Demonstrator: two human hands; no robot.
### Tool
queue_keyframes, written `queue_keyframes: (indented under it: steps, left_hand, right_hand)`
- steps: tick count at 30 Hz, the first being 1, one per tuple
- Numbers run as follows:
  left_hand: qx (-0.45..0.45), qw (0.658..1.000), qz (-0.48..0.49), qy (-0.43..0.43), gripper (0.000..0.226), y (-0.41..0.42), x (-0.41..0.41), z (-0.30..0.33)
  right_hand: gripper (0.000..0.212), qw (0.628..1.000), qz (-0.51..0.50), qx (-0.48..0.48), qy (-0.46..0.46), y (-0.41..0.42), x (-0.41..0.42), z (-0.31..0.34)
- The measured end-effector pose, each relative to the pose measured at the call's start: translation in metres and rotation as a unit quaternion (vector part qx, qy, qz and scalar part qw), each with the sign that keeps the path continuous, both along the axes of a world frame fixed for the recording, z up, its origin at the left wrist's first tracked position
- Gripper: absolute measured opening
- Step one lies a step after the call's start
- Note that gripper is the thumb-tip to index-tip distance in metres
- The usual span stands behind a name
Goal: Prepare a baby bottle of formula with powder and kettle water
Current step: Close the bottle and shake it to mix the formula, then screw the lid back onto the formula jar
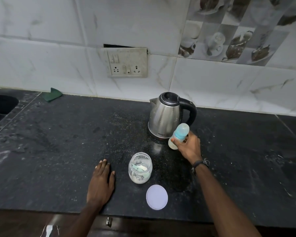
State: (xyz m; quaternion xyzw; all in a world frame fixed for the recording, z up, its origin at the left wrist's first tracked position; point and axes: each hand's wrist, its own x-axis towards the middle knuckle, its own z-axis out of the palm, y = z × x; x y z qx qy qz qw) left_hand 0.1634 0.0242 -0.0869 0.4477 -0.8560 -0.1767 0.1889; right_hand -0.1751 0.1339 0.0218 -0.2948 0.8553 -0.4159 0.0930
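My right hand (190, 147) grips a baby bottle (179, 135) with a blue collar and a clear cap, tilted a little to the right, whitish liquid in its base. It is just in front of the steel kettle (166, 115), whose black lid is closed and handle points right. An open glass jar (140, 167) of white powder with a green scoop inside stands on the dark counter (58, 151). The jar's pale round lid (157, 197) lies flat in front of it. My left hand (101, 182) rests palm down on the counter, left of the jar, holding nothing.
A wall socket panel (126, 63) sits on the tiled wall behind. A green cloth (52, 97) lies at the back left by the sink (0, 105). The counter's front edge runs just below my forearms, with a drawer handle (108, 221) under it.
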Motion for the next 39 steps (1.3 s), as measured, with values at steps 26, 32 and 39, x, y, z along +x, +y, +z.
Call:
queue_keyframes:
  steps: [26, 32, 39]
  left_hand:
    - [0.075, 0.992, 0.018, 0.098, 0.049, 0.002, 0.002, 0.013]
    - [0.097, 0.983, -0.007, 0.156, 0.072, 0.01, -0.001, 0.023]
    - [0.151, 0.966, -0.071, 0.197, 0.11, 0.024, -0.023, 0.021]
  right_hand:
    - [0.056, 0.992, -0.085, 0.076, 0.062, 0.047, 0.044, -0.019]
    - [0.056, 0.976, 0.1, 0.172, 0.084, 0.073, 0.092, -0.013]
    - [0.085, 0.856, 0.294, 0.393, 0.163, 0.078, 0.139, -0.008]
